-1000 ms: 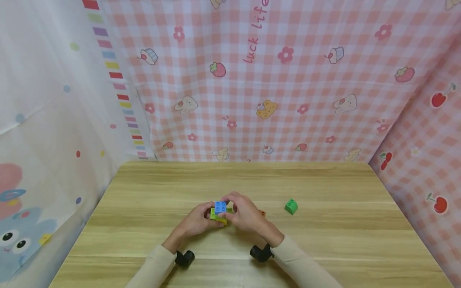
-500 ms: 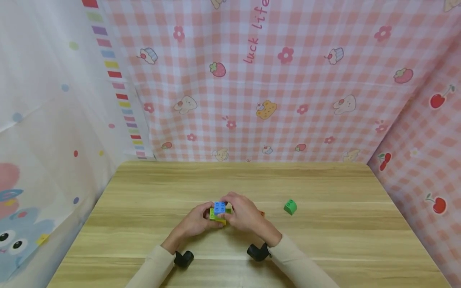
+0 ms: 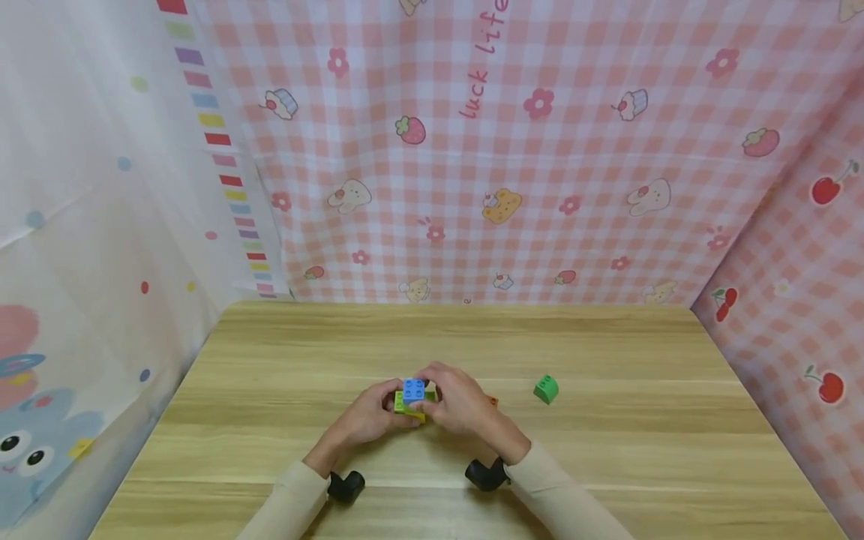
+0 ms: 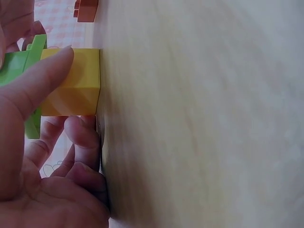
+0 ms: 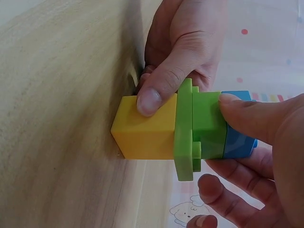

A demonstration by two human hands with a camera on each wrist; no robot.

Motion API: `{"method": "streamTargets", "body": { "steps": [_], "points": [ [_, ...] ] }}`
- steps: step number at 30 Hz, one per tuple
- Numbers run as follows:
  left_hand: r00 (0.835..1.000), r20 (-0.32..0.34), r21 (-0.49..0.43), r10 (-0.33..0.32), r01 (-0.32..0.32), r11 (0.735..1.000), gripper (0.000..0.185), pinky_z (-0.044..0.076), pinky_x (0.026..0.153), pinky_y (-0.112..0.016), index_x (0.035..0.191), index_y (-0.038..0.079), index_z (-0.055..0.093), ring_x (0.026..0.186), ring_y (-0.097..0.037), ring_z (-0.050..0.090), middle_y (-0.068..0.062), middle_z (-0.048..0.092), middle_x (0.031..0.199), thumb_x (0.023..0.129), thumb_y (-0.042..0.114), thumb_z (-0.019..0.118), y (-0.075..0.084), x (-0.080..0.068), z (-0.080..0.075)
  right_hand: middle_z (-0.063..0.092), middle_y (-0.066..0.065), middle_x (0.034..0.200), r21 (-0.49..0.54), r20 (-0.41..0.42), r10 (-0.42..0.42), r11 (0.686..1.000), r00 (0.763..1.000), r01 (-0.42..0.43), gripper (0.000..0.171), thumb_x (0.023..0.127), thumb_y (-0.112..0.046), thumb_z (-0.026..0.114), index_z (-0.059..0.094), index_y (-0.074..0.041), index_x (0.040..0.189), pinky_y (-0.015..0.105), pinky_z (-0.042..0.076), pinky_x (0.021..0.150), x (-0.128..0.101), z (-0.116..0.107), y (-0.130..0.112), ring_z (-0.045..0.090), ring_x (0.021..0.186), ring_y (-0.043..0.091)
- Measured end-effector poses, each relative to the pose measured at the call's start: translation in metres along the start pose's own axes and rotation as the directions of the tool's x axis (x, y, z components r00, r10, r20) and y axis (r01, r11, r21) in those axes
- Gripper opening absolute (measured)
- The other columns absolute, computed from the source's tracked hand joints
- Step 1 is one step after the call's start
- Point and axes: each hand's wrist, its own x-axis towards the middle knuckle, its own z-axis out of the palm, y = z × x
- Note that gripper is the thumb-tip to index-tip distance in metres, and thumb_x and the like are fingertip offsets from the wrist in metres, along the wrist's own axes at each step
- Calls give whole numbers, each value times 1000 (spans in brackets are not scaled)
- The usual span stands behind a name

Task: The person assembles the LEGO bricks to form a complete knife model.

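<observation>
Left hand: the left hand (image 3: 367, 416) holds the yellow block (image 5: 145, 128) at the bottom of the block stack (image 3: 412, 397). Its thumb lies on one side of the yellow block and its other fingers curl in behind it.
Right hand: the right hand (image 3: 459, 401) holds the top of the stack. Its thumb (image 5: 256, 116) presses on the green block (image 5: 206, 126) and the blue block (image 5: 237, 142), and its other fingers curl under them.
Stack: yellow block at the bottom, then a flat green plate (image 5: 184, 130), then the green block, then the blue block on top. The yellow block sits on the table (image 3: 607, 442). The stack is in the middle of the table, between the two hands.
Small green block: a small green block (image 3: 545, 388) sits alone on the table, to the right of the hands and well apart from them.
Orange piece: a little orange piece (image 4: 86, 9) lies on the table close behind the right hand. It is mostly hidden, so I cannot tell its shape.
Wall: pink checked cloth (image 3: 540, 187) with strawberries and cupcakes hangs behind the table.
</observation>
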Motion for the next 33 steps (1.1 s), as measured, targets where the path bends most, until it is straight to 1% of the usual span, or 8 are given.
{"method": "streamTargets", "body": {
  "steps": [11, 16, 19, 21, 24, 27, 30, 33],
  "points": [
    [1000, -7, 5, -12, 12, 1000, 24, 38, 63, -24, 97, 15, 60, 75, -17, 48, -4, 55, 83, 79, 16, 75, -3, 1, 2, 58, -5, 104, -4, 14, 29, 1000, 999, -29, 35, 84, -30, 71, 61, -12, 112, 23, 43, 70, -1, 2, 1, 56, 85, 15],
    [1000, -8, 9, -15, 15, 1000, 27, 38, 62, -24, 99, 15, 60, 74, -15, 48, -3, 55, 84, 78, 18, 76, -18, 7, 6, 57, -5, 105, 10, 32, 54, 998, 998, -55, 34, 84, -30, 70, 60, -12, 112, 23, 43, 70, -3, 1, -1, 55, 85, 15],
    [1000, -11, 21, -28, 28, 999, 28, 38, 62, -25, 99, 18, 60, 74, -14, 48, -1, 55, 83, 77, 23, 77, -28, 10, 7, 57, -5, 104, 35, 37, 62, 997, 997, -63, 34, 84, -30, 70, 59, -12, 112, 22, 43, 68, -3, 0, -1, 55, 84, 16],
    [999, -11, 28, -35, 35, 999, 29, 38, 61, -25, 97, 20, 59, 73, -14, 47, -1, 53, 81, 76, 27, 78, -30, 11, 6, 56, -5, 103, 65, 44, 68, 995, 997, -70, 34, 84, -29, 70, 59, -12, 111, 22, 43, 65, -2, 0, 0, 55, 82, 17],
    [999, -5, 22, -39, 39, 999, 30, 39, 62, -25, 96, 20, 60, 74, -14, 48, -1, 53, 81, 75, 28, 78, -31, 12, 6, 56, -6, 101, 127, 50, 66, 989, 997, -72, 34, 83, -26, 72, 60, -12, 111, 21, 43, 60, -1, -1, 2, 53, 75, 15],
    [999, -8, 13, -36, 36, 999, 30, 40, 62, -25, 96, 19, 60, 74, -14, 49, -1, 55, 82, 74, 27, 79, -31, 13, 5, 57, -6, 101, 172, 47, 46, 984, 998, -53, 35, 82, -25, 73, 60, -13, 111, 21, 42, 58, 0, -2, 5, 50, 71, 11],
    [999, -10, 13, -31, 31, 999, 30, 40, 62, -25, 97, 18, 60, 74, -14, 49, -1, 56, 82, 75, 26, 79, -32, 14, 5, 57, -6, 103, 190, 47, 27, 981, 999, -36, 35, 81, -26, 73, 61, -14, 112, 21, 42, 58, 1, -3, 7, 49, 70, 10],
    [1000, 1, 8, -29, 29, 1000, 31, 40, 63, -25, 99, 17, 60, 74, -14, 49, -2, 57, 84, 76, 25, 78, -31, 14, 5, 57, -3, 106, 206, 47, 25, 978, 999, -35, 39, 81, -26, 73, 60, -14, 116, 22, 41, 57, -2, -7, 9, 49, 70, 12]
  ]
}}
